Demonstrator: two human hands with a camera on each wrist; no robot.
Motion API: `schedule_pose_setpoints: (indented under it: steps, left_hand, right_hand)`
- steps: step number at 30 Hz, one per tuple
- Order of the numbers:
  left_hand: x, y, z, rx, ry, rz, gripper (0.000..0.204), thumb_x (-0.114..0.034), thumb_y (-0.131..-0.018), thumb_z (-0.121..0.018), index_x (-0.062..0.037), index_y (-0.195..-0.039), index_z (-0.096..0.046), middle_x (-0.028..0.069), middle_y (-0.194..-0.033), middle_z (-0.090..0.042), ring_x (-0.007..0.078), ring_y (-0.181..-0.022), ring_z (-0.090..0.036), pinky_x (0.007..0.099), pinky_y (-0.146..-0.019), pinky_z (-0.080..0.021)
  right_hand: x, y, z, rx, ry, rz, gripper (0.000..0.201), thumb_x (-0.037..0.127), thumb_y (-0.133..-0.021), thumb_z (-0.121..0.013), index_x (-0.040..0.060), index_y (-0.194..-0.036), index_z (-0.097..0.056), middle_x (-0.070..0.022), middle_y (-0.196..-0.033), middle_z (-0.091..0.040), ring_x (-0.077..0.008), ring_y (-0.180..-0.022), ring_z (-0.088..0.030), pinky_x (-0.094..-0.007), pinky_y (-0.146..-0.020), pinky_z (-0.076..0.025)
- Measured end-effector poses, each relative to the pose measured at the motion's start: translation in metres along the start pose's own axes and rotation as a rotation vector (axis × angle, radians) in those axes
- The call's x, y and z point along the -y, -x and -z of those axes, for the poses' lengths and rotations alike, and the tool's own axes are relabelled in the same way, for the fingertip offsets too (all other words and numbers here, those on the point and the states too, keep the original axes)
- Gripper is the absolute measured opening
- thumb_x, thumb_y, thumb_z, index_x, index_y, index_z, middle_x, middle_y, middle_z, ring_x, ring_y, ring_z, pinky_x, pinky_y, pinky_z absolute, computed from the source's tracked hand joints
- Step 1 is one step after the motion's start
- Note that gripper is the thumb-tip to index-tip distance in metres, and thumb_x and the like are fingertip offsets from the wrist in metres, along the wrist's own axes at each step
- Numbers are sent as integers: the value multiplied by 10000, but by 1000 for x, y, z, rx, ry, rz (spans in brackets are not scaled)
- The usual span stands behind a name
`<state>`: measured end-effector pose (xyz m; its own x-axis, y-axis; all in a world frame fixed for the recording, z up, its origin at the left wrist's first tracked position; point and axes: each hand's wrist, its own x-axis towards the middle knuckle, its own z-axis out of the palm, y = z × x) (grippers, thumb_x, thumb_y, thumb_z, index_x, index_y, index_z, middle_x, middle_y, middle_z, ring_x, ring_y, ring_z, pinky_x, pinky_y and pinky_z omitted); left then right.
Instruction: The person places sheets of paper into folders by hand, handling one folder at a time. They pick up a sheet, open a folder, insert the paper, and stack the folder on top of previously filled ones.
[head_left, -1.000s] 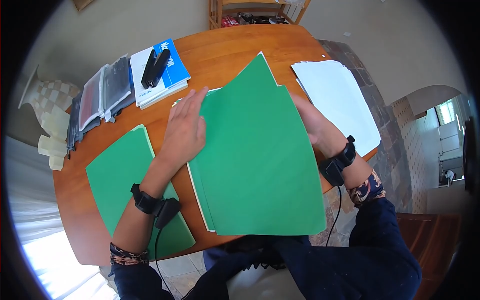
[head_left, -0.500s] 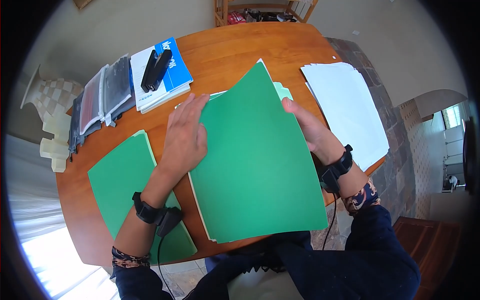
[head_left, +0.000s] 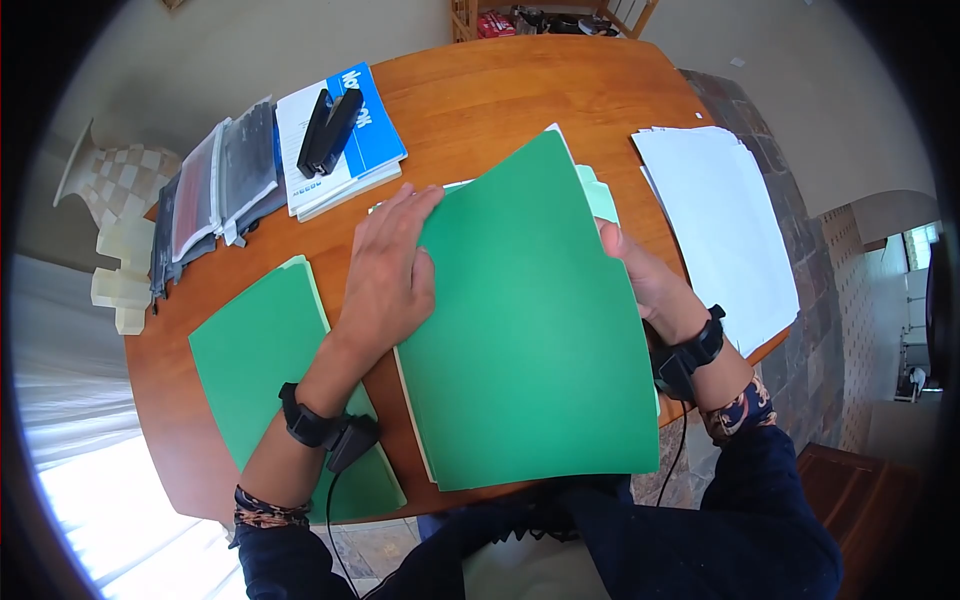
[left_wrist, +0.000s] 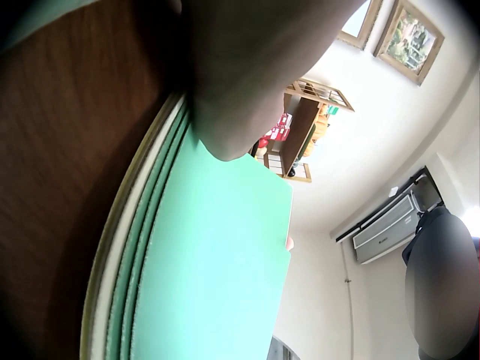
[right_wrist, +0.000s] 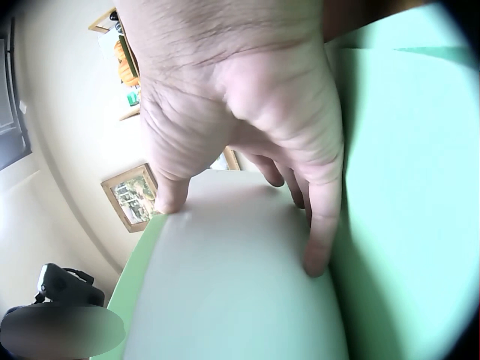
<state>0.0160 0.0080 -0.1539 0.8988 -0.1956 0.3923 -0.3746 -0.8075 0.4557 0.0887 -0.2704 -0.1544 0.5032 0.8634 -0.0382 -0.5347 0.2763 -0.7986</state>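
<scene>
A green folder (head_left: 530, 340) leans over the near middle of the table, its top cover raised on the right. My left hand (head_left: 390, 270) presses along its upper left edge, fingers extended. In the left wrist view, several layered edges (left_wrist: 124, 247) lie stacked beneath the raised cover. My right hand (head_left: 650, 285) holds the cover's right edge, thumb at the rim and fingers behind it. The right wrist view shows its fingers against the pale inner side (right_wrist: 232, 277). A pale green tabbed leaf (head_left: 598, 195) shows behind the cover. Another green folder (head_left: 260, 350) lies left.
White paper sheets (head_left: 720, 230) are stacked at the table's right edge. A black stapler (head_left: 328, 130) rests on notebooks (head_left: 375, 140) at the back left. Zippered pouches (head_left: 215, 185) lie beside them, near a checkered vase (head_left: 130, 185). The wooden table (head_left: 500, 85) has a curved edge.
My right hand has shifted from behind the cover, bringing its thumb to the right rim. The tabbed leaf behind has come into view. My left hand keeps its place on the folder.
</scene>
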Motion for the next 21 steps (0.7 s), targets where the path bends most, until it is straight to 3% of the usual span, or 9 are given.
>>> schedule_pose_setpoints:
  steps: [3,9,17,21]
  left_hand:
    - [-2,0,0,10,-19,-22,594,50,-805,-441,0,-1396,-463,229,-1386,-516,395,-1378,-412,481,-1160,-278]
    - [-5,-3,-1,50,-87,-48,640,80,-777,-441,7,-1413,-435,211,-1400,-512,402,-1383,-401,505,-1165,-263]
    - [-7,-7,-4,23,-70,-74,685,116,-749,-464,1,-1423,-415,226,-1379,-519,418,-1356,-422,518,-1143,-291]
    - [-9,-13,-8,19,33,-45,748,135,-722,-479,-15,-1449,-387,252,-1350,-525,427,-1322,-446,502,-1123,-324]
  right_hand:
    - [9,-3,-14,-21,24,-80,895,566,-874,-682,-32,-1456,-359,-133,-1288,-566,-176,-1160,-603,-290,-953,-551]
    - [1,-6,-19,-66,134,-56,981,583,-848,-706,-52,-1484,-312,-154,-1311,-555,-184,-1188,-587,-277,-942,-543]
    - [2,-7,-37,-117,271,-15,982,518,-818,-776,-53,-1481,-331,-175,-1354,-546,-230,-1243,-556,-341,-1062,-436]
    - [0,-7,-40,-132,308,-27,981,477,-813,-794,-58,-1484,-319,-180,-1357,-536,-232,-1251,-547,-342,-1065,-433]
